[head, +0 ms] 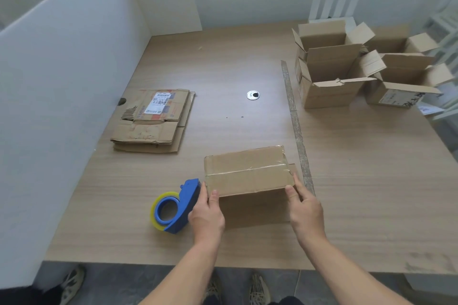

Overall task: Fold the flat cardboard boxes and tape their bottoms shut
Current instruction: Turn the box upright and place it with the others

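A folded cardboard box (247, 171) stands on the wooden table (223, 69) near its front edge, taped bottom facing up, with a clear tape strip along the seam. My left hand (207, 215) holds the box's near left corner, thumb on top. My right hand (306, 208) holds the near right corner, thumb on the edge. A blue tape dispenser (173, 208) with a yellowish roll lies just left of my left hand. A stack of flat cardboard boxes (153, 121) lies at the left.
Several folded boxes with open flaps (347, 64) stand at the back right. A white partition (62, 82) walls the table's left side. A round metal grommet (253, 95) sits mid-table. A worn strip (295, 119) runs front to back right of the box.
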### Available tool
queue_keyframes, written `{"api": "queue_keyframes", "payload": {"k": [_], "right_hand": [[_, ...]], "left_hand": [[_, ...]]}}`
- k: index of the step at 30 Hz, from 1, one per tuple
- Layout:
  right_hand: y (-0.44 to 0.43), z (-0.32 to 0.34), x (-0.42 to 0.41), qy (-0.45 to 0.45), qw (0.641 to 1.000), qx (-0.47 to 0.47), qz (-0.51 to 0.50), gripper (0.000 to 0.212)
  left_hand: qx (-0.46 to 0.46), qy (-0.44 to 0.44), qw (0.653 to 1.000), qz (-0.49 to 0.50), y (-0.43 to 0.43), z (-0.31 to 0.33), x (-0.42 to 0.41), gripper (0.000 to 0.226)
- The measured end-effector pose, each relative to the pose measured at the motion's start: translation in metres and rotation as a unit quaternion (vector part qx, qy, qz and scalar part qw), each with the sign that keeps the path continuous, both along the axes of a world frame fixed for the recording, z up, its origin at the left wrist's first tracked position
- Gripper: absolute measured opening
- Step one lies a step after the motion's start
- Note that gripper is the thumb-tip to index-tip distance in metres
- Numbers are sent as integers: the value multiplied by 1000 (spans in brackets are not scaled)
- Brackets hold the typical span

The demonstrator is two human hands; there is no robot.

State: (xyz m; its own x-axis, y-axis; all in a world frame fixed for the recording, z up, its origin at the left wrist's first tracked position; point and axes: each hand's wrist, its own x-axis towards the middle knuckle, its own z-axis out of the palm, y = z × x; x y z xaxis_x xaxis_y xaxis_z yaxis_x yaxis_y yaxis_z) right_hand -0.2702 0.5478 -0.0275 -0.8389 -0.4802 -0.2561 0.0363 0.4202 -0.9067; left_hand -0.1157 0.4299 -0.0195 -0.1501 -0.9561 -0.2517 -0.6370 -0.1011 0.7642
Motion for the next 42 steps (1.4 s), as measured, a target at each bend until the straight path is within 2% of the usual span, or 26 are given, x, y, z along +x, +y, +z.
{"api": "queue_keyframes", "payload": {"k": [4,7,10,12,14,17,21,24,28,33,36,38,42], "right_hand": [[9,16,-17,39,993,69,92,53],[-1,18,-37,25,977,139,157,69],[-16,15,-43,-6,988,81,128,67],[-20,16,-38,-37,992,29,114,48],[-23,21,-35,-27,991,3,129,38],[-28,33,-34,-22,989,-27,142,45],[-31,52,-38,-45,989,-66,128,38],[-28,59,-46,-54,989,-90,101,36],[-23,58,-43,-51,991,-105,71,29],[-20,50,-31,-61,994,-90,33,41],[-18,50,-28,-85,992,-71,64,36],[-16,52,-23,-68,992,-50,88,38],[-12,55,-16,-18,996,-26,85,41]], "left_hand": [[-10,-36,998,-48,-8,0,16,53],[-8,-21,995,-95,-23,0,30,51],[3,-3,988,-155,-35,4,35,50],[18,6,986,-165,-41,7,30,52],[19,12,987,-158,-47,7,25,57],[18,24,990,-141,-49,2,25,73],[-3,92,991,-102,-43,13,26,66],[-21,172,980,-100,-39,21,29,75],[14,251,964,-88,-36,26,29,66],[-7,181,981,-65,-28,29,24,35],[-7,141,988,-60,-28,32,19,43],[-7,113,992,-57,-28,32,13,47],[-19,116,992,-39,-31,32,8,47]]}}
